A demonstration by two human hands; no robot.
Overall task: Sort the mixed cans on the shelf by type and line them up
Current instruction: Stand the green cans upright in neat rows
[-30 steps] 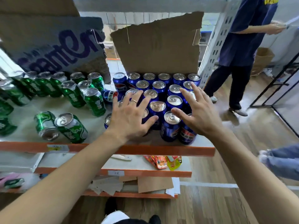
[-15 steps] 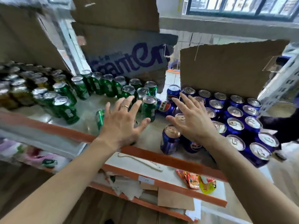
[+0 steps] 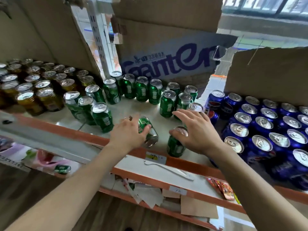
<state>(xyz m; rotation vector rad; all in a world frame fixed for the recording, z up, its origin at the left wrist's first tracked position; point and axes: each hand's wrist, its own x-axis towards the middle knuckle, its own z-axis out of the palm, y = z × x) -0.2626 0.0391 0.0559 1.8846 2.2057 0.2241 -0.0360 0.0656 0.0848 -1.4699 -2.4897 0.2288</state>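
One green can (image 3: 147,130) lies on its side near the front edge of the shelf (image 3: 80,133), a silver end turned toward me, and my left hand (image 3: 128,132) grips it from above. Just right of it a second green can (image 3: 175,146) stands upright at the edge, my right hand (image 3: 196,130) spread over it, thumb touching its lid. Behind them the other green cans (image 3: 141,90) stand upright in a loose cluster. Gold cans (image 3: 41,85) stand packed together at the left, blue cans (image 3: 263,129) in close rows at the right.
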